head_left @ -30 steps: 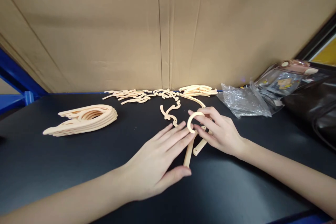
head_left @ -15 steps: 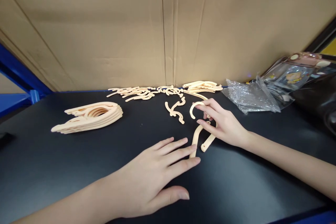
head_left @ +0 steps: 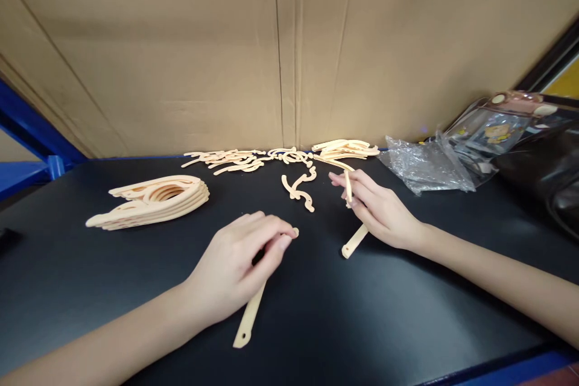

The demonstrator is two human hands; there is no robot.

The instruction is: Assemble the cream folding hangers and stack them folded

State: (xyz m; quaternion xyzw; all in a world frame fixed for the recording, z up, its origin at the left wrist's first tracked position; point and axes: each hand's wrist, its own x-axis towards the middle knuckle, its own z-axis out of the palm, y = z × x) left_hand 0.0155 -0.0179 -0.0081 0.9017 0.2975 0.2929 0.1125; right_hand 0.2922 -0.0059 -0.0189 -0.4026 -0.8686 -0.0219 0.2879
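My left hand [head_left: 237, 268] is closed in a pinch on a long pale wooden stick [head_left: 248, 318] with a hole at its near end; the stick slants toward me above the black table [head_left: 136, 289]. My right hand [head_left: 377, 208] is closed on a thin curved wooden piece [head_left: 348, 186], held edge-on between the fingers. Under that hand a second wooden stick [head_left: 355, 241] lies on the table. An S-shaped wooden piece [head_left: 298, 188] lies just left of my right hand.
A stack of leaf-shaped wooden frames [head_left: 151, 200] sits at the left. Several small curved wooden parts [head_left: 253, 160] lie along the back edge by the cardboard wall [head_left: 289, 48]. Crumpled clear plastic bags [head_left: 427, 166] and a dark bag [head_left: 543, 175] lie at the right.
My left hand went from lying flat to pinching one stick and pulled it left and toward me. My right hand turned the curved piece edge-on and stayed near the other stick.
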